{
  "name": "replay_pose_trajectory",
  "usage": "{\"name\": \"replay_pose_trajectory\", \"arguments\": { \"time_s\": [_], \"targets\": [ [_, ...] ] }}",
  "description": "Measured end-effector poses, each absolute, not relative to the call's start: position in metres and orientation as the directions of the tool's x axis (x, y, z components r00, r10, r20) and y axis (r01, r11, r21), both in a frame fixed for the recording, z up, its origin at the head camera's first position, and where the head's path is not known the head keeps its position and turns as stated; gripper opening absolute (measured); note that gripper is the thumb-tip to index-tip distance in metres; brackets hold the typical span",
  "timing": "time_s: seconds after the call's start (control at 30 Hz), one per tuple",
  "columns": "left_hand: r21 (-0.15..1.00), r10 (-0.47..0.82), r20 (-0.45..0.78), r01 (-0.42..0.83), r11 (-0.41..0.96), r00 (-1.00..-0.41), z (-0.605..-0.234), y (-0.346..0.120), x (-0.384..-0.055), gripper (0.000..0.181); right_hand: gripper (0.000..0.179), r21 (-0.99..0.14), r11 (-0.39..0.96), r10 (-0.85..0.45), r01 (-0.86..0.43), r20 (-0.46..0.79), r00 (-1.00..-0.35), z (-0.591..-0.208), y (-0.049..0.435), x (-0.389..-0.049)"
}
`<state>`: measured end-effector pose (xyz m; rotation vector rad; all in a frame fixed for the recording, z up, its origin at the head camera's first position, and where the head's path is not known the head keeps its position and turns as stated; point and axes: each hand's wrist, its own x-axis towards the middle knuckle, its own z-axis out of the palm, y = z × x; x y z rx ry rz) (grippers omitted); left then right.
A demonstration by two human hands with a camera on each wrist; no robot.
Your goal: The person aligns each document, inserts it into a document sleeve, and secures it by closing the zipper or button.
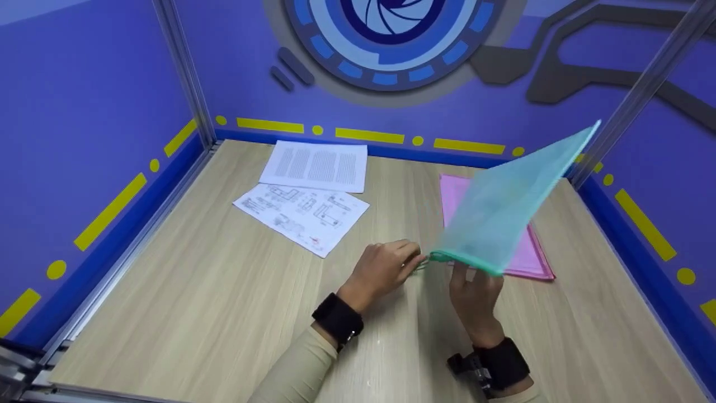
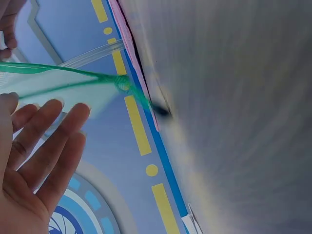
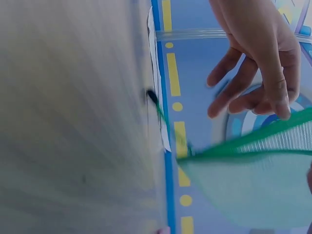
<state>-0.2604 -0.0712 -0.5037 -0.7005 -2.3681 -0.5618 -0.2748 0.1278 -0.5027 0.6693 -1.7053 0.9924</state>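
Observation:
A translucent green zip file bag stands tilted up in my right hand, which grips its near zippered edge from below in the head view. Beside the bag's left corner is my left hand. In the left wrist view, my left hand's fingers are spread and loosely bent, with the thumb close to the green edge; whether it touches is unclear. A zipper pull cord with a dark end hangs blurred from the corner. Part of the mouth gapes in the right wrist view. The bag hides much of my right fingers.
A pink zip file bag lies on the table beneath and behind the green one. At the back left, a printed text sheet overlaps a sheet of technical drawings. Blue walls enclose the table's back and sides.

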Motion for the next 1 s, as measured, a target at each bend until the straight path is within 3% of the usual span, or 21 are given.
{"name": "replay_pose_trajectory", "arguments": {
  "time_s": [0.07, 0.2, 0.33, 0.47, 0.7, 1.0],
  "targets": [
    [0.219, 0.359, 0.656, 0.623, 0.751, -0.664, -0.503, -0.07, -0.26, 0.025, 0.03, -0.227, 0.544, 0.024, -0.808, 0.967, -0.255, -0.5, 0.128, -0.275],
    [0.218, 0.388, 0.662, 0.66, 0.719, -0.641, -0.5, -0.069, -0.259, 0.027, 0.023, -0.104, 0.598, -0.008, -0.795, 0.991, -0.135, -0.496, 0.128, -0.28],
    [0.22, 0.409, 0.652, 0.676, 0.704, -0.638, -0.497, -0.067, -0.256, 0.031, 0.032, -0.052, 0.634, -0.07, -0.772, 0.99, -0.125, -0.495, 0.128, -0.283],
    [0.18, 0.425, 0.684, 0.702, 0.69, -0.593, -0.495, -0.066, -0.255, 0.031, 0.044, -0.013, 0.655, -0.154, -0.755, 0.977, -0.15, -0.497, 0.129, -0.286],
    [0.052, 0.397, 0.834, 0.77, 0.636, -0.384, -0.491, -0.064, -0.255, 0.018, 0.045, 0.006, 0.682, -0.282, -0.731, 0.925, -0.256, -0.503, 0.132, -0.285],
    [-0.052, 0.416, 0.811, 0.658, 0.751, -0.411, -0.493, -0.059, -0.256, 0.024, 0.017, -0.12, 0.678, -0.319, -0.726, 0.841, -0.437, -0.506, 0.133, -0.283]
  ]
}}
